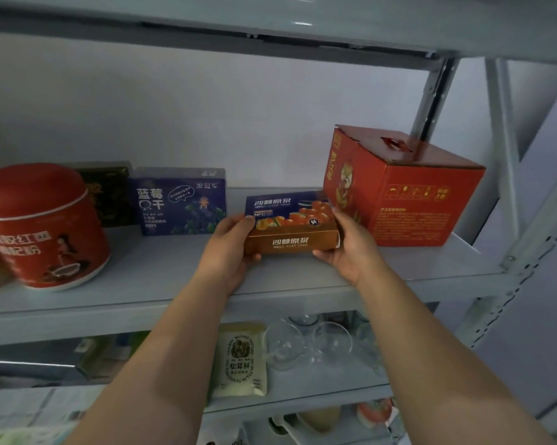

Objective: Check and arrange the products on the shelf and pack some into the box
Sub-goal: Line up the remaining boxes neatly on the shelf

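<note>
The left hand point(230, 248) grips the left end of the flat juice box point(291, 223) and the right hand point(347, 248) wraps its right end. The box is over the shelf board point(161, 271), perhaps lifted slightly. A red carton point(408, 194) crowds the box's right end. To its left are a blue blueberry box point(179, 202) and, farther off, a red canister point(43, 226). Below it stand a pale pouch point(240, 359) and clear glasses point(303, 342).

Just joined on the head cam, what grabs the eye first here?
The left hand and right hand grip a small orange-and-blue box by its ends at mid-shelf. A big red carton stands just to its right, and a round red canister sits at the far left.
</note>
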